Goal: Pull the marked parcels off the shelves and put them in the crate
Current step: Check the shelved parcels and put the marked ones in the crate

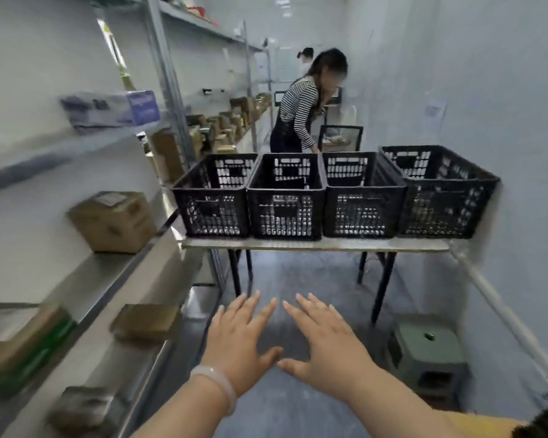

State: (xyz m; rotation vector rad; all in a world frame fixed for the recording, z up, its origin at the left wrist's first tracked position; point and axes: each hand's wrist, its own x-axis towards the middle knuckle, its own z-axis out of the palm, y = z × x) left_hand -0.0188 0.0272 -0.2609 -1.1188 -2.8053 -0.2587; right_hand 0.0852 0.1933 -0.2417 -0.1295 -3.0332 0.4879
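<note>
Black crates [214, 213] [286, 213] [363, 213] [443, 203] on worktop [314, 245]: 4, in one row.
Worktop: 1.
Parcels on near shelves [86, 279], clearly separable: 5 [113, 221] [146, 320] [111, 109] [23, 343] [83, 409].
Further parcels [231, 121] down the aisle: too blurred to count.
Hands: 2, left [239, 339] and right [325, 339].
Bracelet [219, 387]: 1.
Green stool [427, 346]: 1.
Other persons in aisle: 2 [298, 112] [306, 58].

Four black plastic crates [286, 197] sit in a row on a thin grey table [314, 244]. Brown cardboard boxes [113, 221] (blurry ones) rest on grey metal shelves [108, 279].
</note>
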